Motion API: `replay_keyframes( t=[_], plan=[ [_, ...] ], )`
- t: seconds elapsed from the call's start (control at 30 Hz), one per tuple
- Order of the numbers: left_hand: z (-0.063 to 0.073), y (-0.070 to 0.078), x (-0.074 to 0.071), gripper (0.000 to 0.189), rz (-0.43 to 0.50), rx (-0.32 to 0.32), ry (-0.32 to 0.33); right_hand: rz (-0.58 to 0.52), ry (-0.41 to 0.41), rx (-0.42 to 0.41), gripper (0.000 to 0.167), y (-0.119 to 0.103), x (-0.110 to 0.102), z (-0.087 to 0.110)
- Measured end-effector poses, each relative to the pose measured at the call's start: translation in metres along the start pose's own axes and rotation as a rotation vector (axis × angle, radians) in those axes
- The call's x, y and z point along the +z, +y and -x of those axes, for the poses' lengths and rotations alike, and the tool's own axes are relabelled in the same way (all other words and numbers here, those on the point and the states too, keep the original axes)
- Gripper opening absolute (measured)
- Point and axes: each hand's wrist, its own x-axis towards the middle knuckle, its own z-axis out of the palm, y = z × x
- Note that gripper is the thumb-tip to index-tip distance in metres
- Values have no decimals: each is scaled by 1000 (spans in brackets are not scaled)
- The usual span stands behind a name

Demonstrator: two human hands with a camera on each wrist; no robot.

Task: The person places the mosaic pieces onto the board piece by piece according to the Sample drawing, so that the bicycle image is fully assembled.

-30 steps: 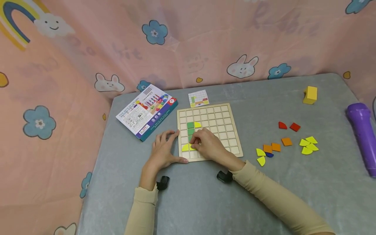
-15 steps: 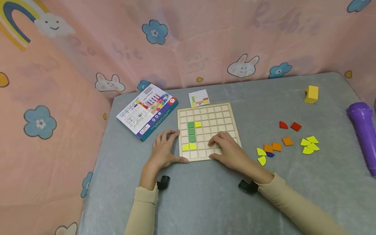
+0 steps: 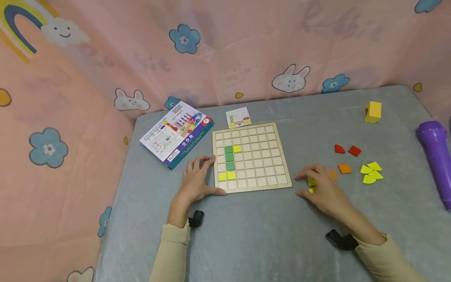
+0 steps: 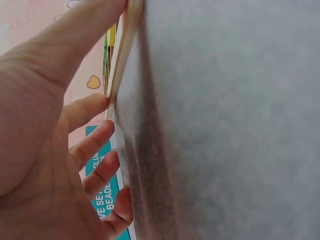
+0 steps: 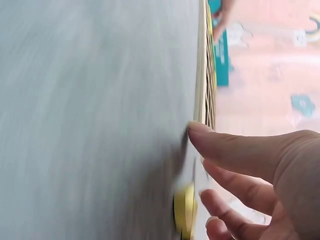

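Observation:
A wooden grid board (image 3: pixel 251 173) lies mid-table. It bears green square tiles (image 3: pixel 230 157) in a column, a yellow quarter-circle tile (image 3: pixel 237 149) beside the top one, and two yellow quarter-circle tiles (image 3: pixel 231 175) side by side lower down. My left hand (image 3: pixel 195 182) touches the board's near left corner, thumb at the front edge and index fingertip at the left side, fingers spread. Right of the board, my right hand (image 3: pixel 325 192) hovers with thumb and fingers apart and nothing between them. It partly covers loose yellow tiles (image 3: pixel 311 181) and an orange tile (image 3: pixel 334 174).
Farther right lie an orange square (image 3: pixel 344 168), red tiles (image 3: pixel 354 150) and a cluster of yellow quarter-circles (image 3: pixel 368 179). A pattern card (image 3: pixel 238 117) and a toy box (image 3: pixel 176 133) are behind the board. A yellow block (image 3: pixel 373 112) and a purple microphone (image 3: pixel 435 164) stand off right.
My right hand has left the yellow tile at the board's lower left and swept right, off the board to the loose tiles. The left hand has stayed put.

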Motion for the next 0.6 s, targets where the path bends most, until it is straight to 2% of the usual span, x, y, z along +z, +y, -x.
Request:
replay_keyframes(
  t=[0.3,0.47,0.6],
  plan=[
    [1,-1,0,120,8,7,4,1,30,110,34,19,-17,7],
    [0,-1,0,120,10,8,6,33,62,115,29,21,-18,8],
    [0,-1,0,120,10,7,6,52,51,136,26,19,-17,7]
  ],
)
